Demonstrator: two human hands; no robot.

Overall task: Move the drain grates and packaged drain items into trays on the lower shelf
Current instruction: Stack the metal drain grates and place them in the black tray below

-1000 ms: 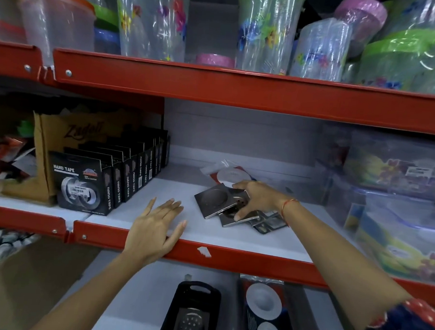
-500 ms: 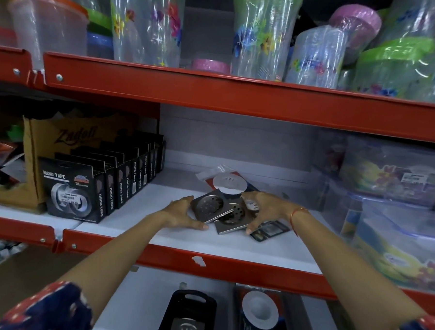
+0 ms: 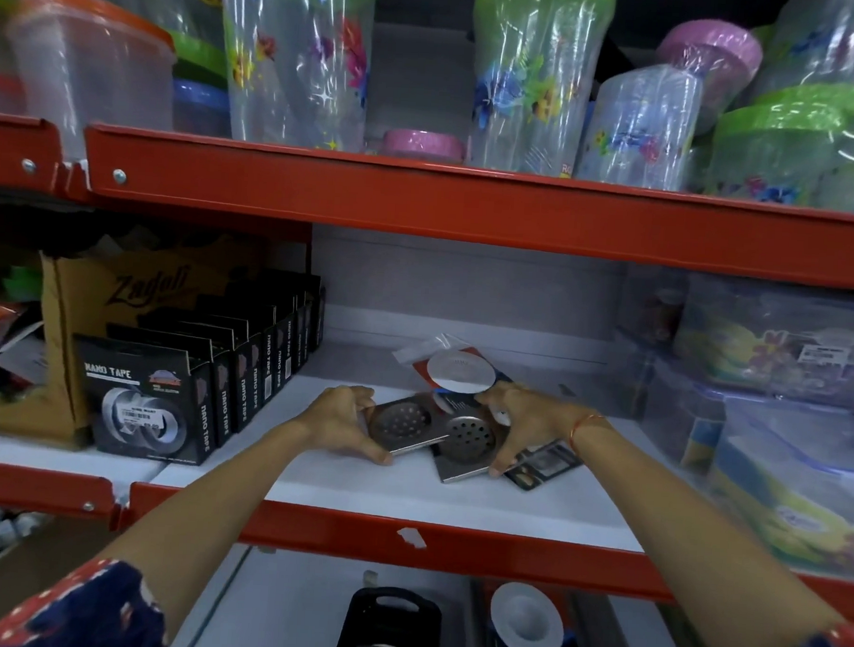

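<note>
Left hand and right hand pinch 2 stiff, slick-looking steel drain grates by their edges.

So on the middle shelf there are two drain grates side by side, the left one overlapping the right one's edge. Left hand is on the left grate, right hand on the right one. Behind them sits a packaged drain item, and another flat packet pokes out just right of the grates. Nano tape boxes line up to the left, storage boxes off to the right. Below, a tray sits on the lower shelf beside another packaged strainer.
</note>
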